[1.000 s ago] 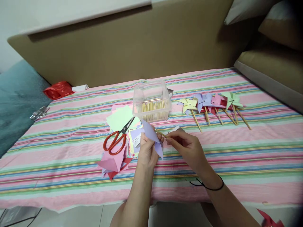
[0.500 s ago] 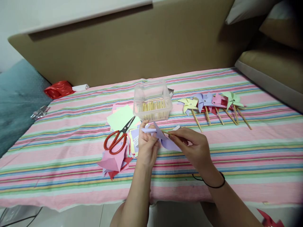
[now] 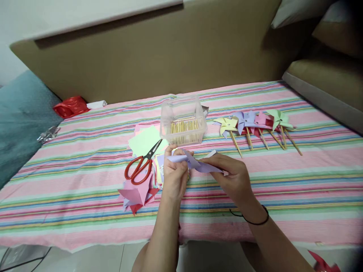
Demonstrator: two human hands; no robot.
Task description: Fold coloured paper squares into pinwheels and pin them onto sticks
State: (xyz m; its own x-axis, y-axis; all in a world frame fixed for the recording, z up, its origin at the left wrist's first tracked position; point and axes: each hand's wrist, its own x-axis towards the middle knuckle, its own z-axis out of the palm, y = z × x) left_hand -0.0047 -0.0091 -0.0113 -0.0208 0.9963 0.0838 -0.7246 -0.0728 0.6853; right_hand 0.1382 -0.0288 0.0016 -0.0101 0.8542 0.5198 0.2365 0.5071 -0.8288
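Note:
My left hand (image 3: 176, 173) grips a lilac paper pinwheel (image 3: 193, 162) by its folded blades, thumb on the near side. My right hand (image 3: 231, 175) is closed at the pinwheel's right side, its fingers pinching a thin wooden stick that is mostly hidden by paper and fingers. Just left of my left hand lie red-handled scissors (image 3: 141, 165), partly over pale green paper (image 3: 147, 139). Folded pink paper (image 3: 137, 192) and other coloured pieces are heaped below them. A stack of small coloured sheets (image 3: 159, 170) is partly covered by my left hand.
A clear plastic box (image 3: 183, 138) of short wooden sticks stands beyond my hands. Several finished pinwheels (image 3: 246, 120) on sticks lie at the right. A red plastic bag (image 3: 70, 107) sits at the far left on the striped cloth (image 3: 85, 158). Something red (image 3: 323, 262) shows at bottom right.
The lilac pinwheel has turned and its blades now lie flatter. My right fingers have come closer to its centre, and less of the stick shows.

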